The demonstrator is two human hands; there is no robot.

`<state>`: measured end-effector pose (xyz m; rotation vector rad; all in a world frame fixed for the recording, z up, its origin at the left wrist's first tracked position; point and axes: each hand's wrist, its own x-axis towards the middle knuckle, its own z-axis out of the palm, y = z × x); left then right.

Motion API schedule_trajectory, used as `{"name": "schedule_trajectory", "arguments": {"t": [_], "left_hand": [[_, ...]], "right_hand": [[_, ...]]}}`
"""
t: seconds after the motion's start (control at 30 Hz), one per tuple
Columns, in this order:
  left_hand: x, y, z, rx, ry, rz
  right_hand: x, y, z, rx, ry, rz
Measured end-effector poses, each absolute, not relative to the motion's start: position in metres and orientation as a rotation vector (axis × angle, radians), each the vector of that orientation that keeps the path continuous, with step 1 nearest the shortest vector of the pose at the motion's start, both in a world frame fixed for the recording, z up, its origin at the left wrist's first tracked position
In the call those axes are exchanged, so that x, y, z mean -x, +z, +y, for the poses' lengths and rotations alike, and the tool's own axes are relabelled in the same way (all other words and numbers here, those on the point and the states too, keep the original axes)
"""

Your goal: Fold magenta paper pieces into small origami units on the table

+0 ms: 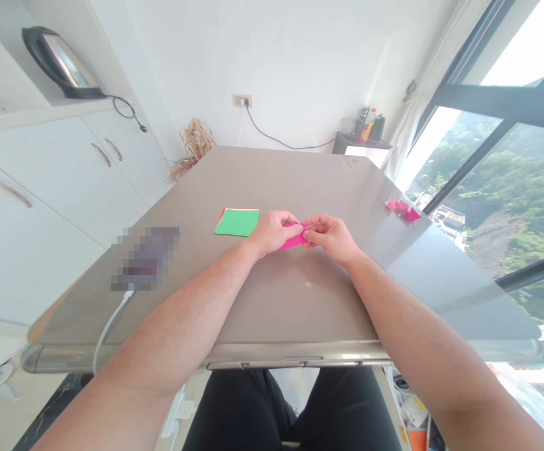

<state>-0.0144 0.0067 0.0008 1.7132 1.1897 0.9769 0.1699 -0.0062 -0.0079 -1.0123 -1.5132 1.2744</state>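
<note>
Between my two hands is a folded piece of pink paper [292, 240], just above or on the tabletop. My left hand [273, 233] is closed on its left part, with the thumb lying along the top. At the right end of the paper, my right hand [327, 237] pinches it between thumb and fingers. Partly behind my left hand lies a stack of coloured paper [237, 222], green on top with red and yellow edges showing. Several folded pink paper pieces [403, 209] sit near the right edge of the table.
The grey table [272, 300] spreads in front of me. A blurred-out device [147, 260] with a white cable [109, 326] lies at the left. Beyond the table are a small cabinet [362, 147] with bottles, dried stalks [196, 141] and a kettle [65, 66] on a shelf.
</note>
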Motion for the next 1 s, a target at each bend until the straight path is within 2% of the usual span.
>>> {"name": "schedule_trajectory", "arguments": {"t": [0.33, 1.0], "left_hand": [[0.0172, 0.0007, 0.0103, -1.583, 1.018, 1.15], [0.0153, -0.0008, 0.0094, -1.744, 1.033, 1.259]], "right_hand": [[-0.1676, -0.0065, -0.0087, 1.004, 1.213, -1.498], [-0.1661, -0.009, -0.0072, 1.031, 1.162, -1.503]]}}
